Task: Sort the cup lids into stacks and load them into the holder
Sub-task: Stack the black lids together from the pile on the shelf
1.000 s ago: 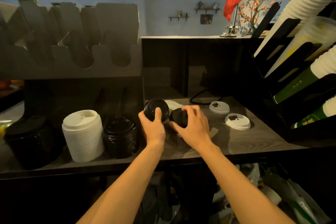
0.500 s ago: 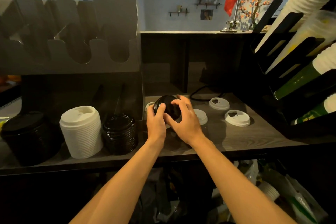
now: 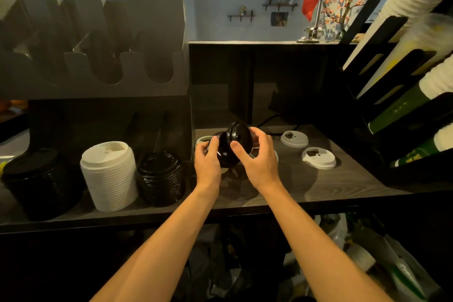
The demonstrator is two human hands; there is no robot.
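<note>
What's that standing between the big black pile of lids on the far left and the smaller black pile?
A tall stack of white lids stands upright between them, as the head view shows.

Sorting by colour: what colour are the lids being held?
Black lids, clearest in the head view.

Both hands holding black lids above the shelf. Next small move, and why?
Probably press the tilted black lid in the right hand flush onto the other black lid that the left hand grips: it sits askew against it, not yet nested.
</note>
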